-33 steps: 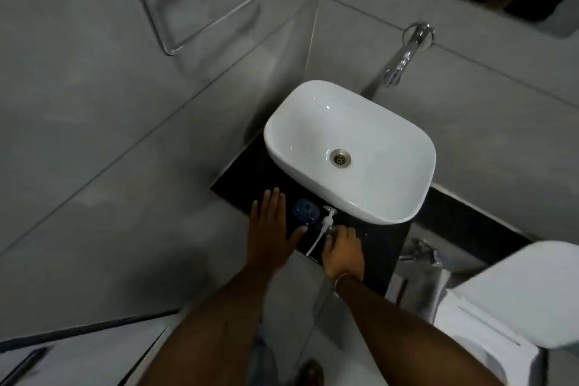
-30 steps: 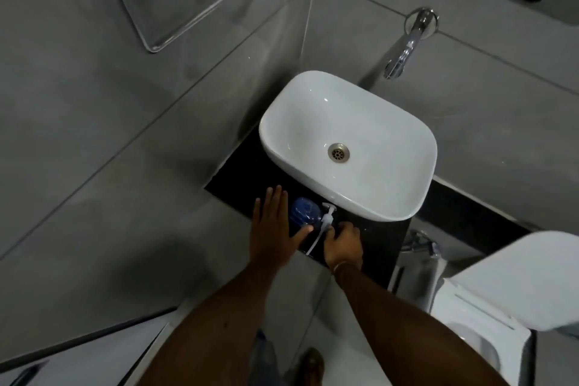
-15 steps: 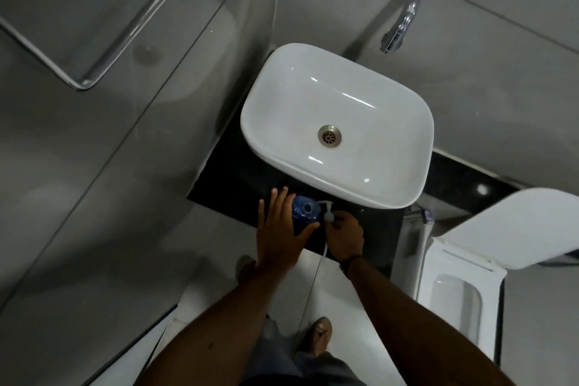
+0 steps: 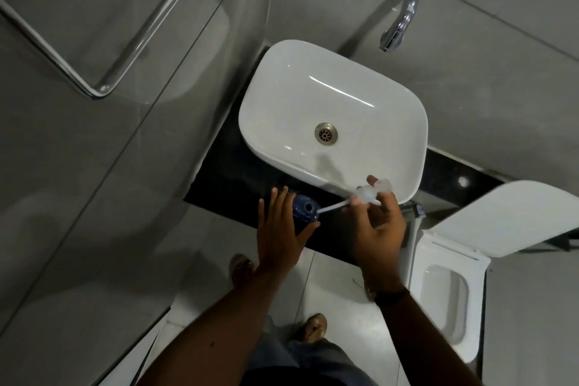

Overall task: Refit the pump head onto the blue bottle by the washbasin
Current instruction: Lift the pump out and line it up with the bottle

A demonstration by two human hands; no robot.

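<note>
Blue bottle stands on the dark counter just in front of the white washbasin, its round mouth uncovered. The left hand wraps around its side, fingers and thumb cupping it. The right hand is raised beside the basin's front edge, its fingertips pinching the clear pump head. The pump's thin white tube slants down to the left, its tip seemingly at the bottle's mouth. A wall tap juts above the basin.
</note>
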